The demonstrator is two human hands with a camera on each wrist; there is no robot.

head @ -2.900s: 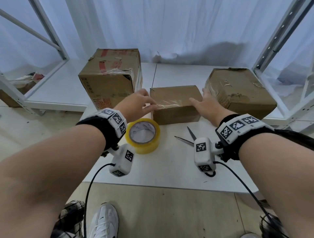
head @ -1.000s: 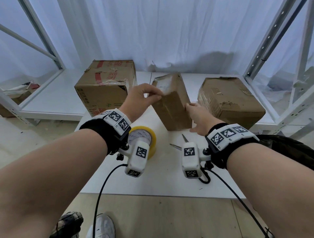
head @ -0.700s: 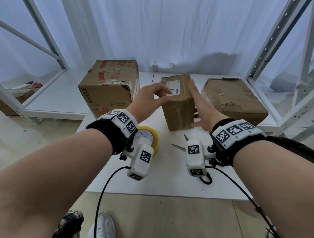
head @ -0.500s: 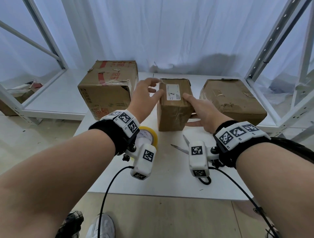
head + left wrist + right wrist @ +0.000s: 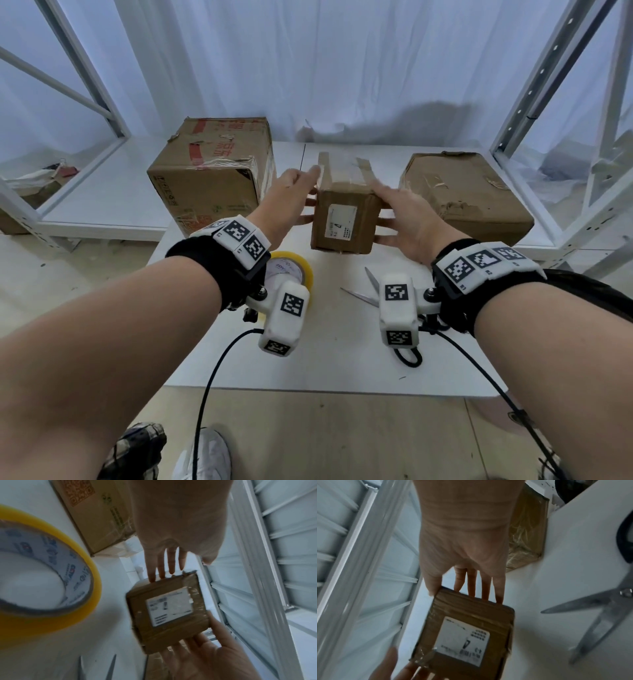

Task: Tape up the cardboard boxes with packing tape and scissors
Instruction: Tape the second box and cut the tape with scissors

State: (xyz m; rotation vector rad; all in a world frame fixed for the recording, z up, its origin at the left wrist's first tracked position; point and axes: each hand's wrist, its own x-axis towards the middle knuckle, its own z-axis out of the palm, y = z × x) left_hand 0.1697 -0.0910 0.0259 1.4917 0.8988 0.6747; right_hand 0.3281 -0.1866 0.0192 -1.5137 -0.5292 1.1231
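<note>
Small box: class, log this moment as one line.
small box label end toward camera | left hand and right hand flat on its sides | tape roll, scissors on table

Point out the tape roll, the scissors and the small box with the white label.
tape roll (image 5: pixel 51 566): left wrist view, on its printed inner core.
scissors (image 5: pixel 597 605): right wrist view, on a metal blade near the pivot.
small box (image 5: pixel 342 222): head view, on its white label.

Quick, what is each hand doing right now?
Left hand: open, straight fingers pressing the small box.
Right hand: open, straight fingers pressing the box's other side.
</note>
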